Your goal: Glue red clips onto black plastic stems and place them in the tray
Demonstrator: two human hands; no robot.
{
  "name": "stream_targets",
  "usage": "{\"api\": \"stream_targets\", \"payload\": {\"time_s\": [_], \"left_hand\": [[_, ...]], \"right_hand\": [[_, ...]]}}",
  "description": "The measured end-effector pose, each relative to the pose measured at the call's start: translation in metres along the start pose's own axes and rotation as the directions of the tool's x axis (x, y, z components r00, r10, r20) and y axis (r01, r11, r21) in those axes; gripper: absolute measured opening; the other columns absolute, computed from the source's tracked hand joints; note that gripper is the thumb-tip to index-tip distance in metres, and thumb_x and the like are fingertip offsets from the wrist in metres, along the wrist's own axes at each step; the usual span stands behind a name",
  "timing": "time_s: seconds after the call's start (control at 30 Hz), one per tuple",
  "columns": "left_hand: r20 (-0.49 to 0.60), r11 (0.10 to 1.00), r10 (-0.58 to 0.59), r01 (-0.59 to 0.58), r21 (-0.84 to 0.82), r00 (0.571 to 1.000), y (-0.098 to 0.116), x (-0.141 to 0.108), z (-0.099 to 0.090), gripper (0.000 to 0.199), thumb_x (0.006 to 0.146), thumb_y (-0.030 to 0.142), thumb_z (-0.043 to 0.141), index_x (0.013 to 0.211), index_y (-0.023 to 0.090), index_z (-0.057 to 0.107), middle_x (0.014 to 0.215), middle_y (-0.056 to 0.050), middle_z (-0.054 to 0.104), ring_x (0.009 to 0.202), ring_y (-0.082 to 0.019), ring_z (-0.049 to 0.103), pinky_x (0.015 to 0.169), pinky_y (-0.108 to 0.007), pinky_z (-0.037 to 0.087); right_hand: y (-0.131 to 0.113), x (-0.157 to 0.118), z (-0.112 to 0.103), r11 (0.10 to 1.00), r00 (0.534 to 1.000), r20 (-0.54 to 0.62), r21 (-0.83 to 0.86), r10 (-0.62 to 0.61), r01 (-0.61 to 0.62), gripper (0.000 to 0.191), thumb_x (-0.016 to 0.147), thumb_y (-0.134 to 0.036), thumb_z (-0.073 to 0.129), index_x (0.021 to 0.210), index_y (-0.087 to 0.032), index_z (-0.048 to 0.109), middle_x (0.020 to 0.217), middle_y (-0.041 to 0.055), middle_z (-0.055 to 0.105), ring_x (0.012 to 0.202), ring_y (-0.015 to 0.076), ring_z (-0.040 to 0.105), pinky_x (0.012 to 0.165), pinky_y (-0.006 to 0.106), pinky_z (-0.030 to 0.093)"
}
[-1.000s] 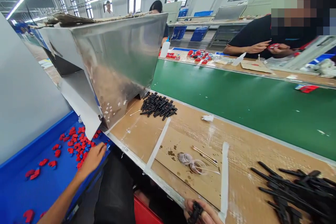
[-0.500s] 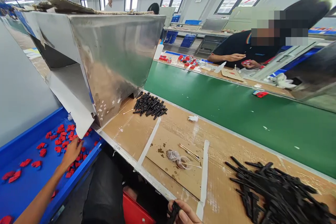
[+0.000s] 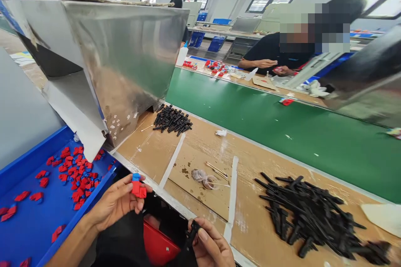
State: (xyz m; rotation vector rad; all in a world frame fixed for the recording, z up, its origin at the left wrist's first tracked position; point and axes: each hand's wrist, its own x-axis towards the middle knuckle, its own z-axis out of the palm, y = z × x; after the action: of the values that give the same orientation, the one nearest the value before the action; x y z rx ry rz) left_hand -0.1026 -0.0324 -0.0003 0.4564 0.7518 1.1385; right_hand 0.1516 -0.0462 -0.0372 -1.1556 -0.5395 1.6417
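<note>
Between the thumb and fingers of my left hand [image 3: 117,200] is a small red and blue plastic part [image 3: 138,187], held above the gap between the blue tray and the bench. Lower down, at the bench's near edge, my right hand [image 3: 211,242] pinches a black plastic part [image 3: 192,233]; its lower end is dark against the shadow. Many similar red and blue pieces [image 3: 79,171] lie loose in the blue tray [image 3: 103,190] at left. A heap of long black parts [image 3: 303,212] covers the bench at right, and a pile of shorter black parts [image 3: 173,119] sits farther back.
A large metal hopper [image 3: 125,58] rises at the back left. On the taped cardboard [image 3: 184,192] are cotton swabs [image 3: 217,170] and a small clear dish [image 3: 209,182]. Beyond the bench runs a green conveyor belt [image 3: 250,112], with a co-worker [image 3: 266,50] seated across it.
My left hand has come up out of the blue tray, moving right with a red and blue part. My right hand has risen slightly, still holding the black part. The view has shifted.
</note>
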Motion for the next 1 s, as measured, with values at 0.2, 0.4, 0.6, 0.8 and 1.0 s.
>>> {"api": "stream_targets", "payload": {"time_s": [0.2, 0.4, 0.6, 0.8, 1.0], "left_hand": [[0.166, 0.995, -0.081, 0.069, 0.079, 0.983, -0.034, 0.032, 0.032, 0.026, 0.095, 0.021, 0.051, 0.120, 0.021, 0.050, 0.096, -0.009, 0.067, 0.063, -0.016, 0.066, 0.060, -0.029, 0.049], [0.298, 0.957, -0.125, 0.035, 0.289, 0.946, -0.048, 0.043, 0.041, 0.014, 0.092, 0.029, 0.059, 0.102, 0.020, 0.055, 0.099, -0.005, 0.060, 0.064, -0.012, 0.063, 0.062, -0.026, 0.047], [0.239, 0.821, -0.062, -0.087, 0.565, 0.969, -0.048, 0.047, 0.041, 0.023, 0.096, 0.038, 0.052, 0.111, 0.020, 0.054, 0.064, 0.007, 0.045, 0.052, -0.007, 0.040, 0.054, -0.020, 0.033], [0.147, 0.657, 0.085, -0.166, 0.735, 0.986, -0.045, 0.052, 0.052, 0.033, 0.097, 0.045, 0.043, 0.103, 0.020, 0.064, 0.092, -0.002, 0.062, 0.086, -0.016, 0.054, 0.081, -0.025, 0.045], [0.128, 0.656, 0.018, -0.108, 0.747, 0.992, -0.057, 0.053, 0.053, 0.042, 0.097, 0.050, 0.038, 0.099, 0.019, 0.066, 0.089, -0.003, 0.062, 0.085, -0.017, 0.055, 0.080, -0.026, 0.047]], "right_hand": [[-0.009, -0.011, -0.004, 0.994, 0.992, -0.122, 0.092, -0.041, 0.052, 0.034, 0.054, -0.039, 0.092, 0.077, -0.019, 0.077, 0.070, 0.0023, 0.071, 0.055, 0.0086, 0.056, 0.056, 0.018, 0.048], [-0.013, -0.007, -0.012, 0.990, 0.986, -0.144, 0.099, -0.081, 0.096, 0.032, 0.058, -0.039, 0.090, 0.080, -0.020, 0.077, 0.063, -0.0008, 0.065, 0.058, 0.0086, 0.053, 0.059, 0.018, 0.047], [-0.015, 0.000, -0.016, 0.989, 0.987, -0.126, 0.091, -0.102, 0.113, 0.029, 0.063, -0.038, 0.088, 0.084, -0.020, 0.077, 0.065, -0.0010, 0.064, 0.060, 0.0087, 0.054, 0.061, 0.018, 0.047], [-0.011, 0.003, -0.005, 0.975, 0.966, -0.137, -0.086, -0.217, 0.207, 0.027, 0.068, -0.038, 0.084, 0.085, -0.019, 0.075, 0.065, 0.0007, 0.067, 0.057, 0.0113, 0.058, 0.057, 0.021, 0.050], [-0.006, 0.006, 0.003, 0.928, 0.929, -0.164, -0.234, -0.331, 0.289, 0.025, 0.067, -0.036, 0.083, 0.082, -0.019, 0.075, 0.072, 0.0042, 0.073, 0.063, 0.0163, 0.067, 0.061, 0.025, 0.058]]}}
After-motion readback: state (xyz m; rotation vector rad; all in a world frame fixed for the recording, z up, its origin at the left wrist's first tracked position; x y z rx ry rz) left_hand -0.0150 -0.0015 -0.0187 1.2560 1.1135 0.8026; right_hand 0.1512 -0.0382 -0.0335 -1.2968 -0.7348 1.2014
